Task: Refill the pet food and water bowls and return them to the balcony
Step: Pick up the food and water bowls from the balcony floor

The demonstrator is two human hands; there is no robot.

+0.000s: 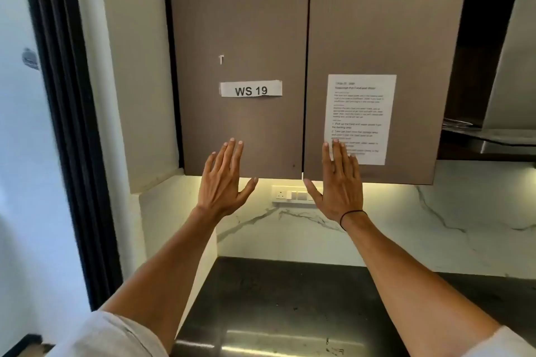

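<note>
No bowl, food or water is in view. Both my arms are raised in front of a brown wall cabinet with two closed doors. My left hand [224, 180] is flat, fingers straight and spread, over the lower part of the left door [240, 38]. My right hand [338, 182] is held the same way before the lower part of the right door [377, 23], its fingertips overlapping a taped instruction sheet [362, 113]. Neither hand holds anything. Whether the palms touch the doors I cannot tell.
A "WS 19" label [251, 89] is stuck on the left door. Below the cabinet are a lit marble backsplash with a socket strip [293, 195] and a dark countertop [290, 293]. A dark door frame [66, 124] stands at left, a range hood [510, 66] at right.
</note>
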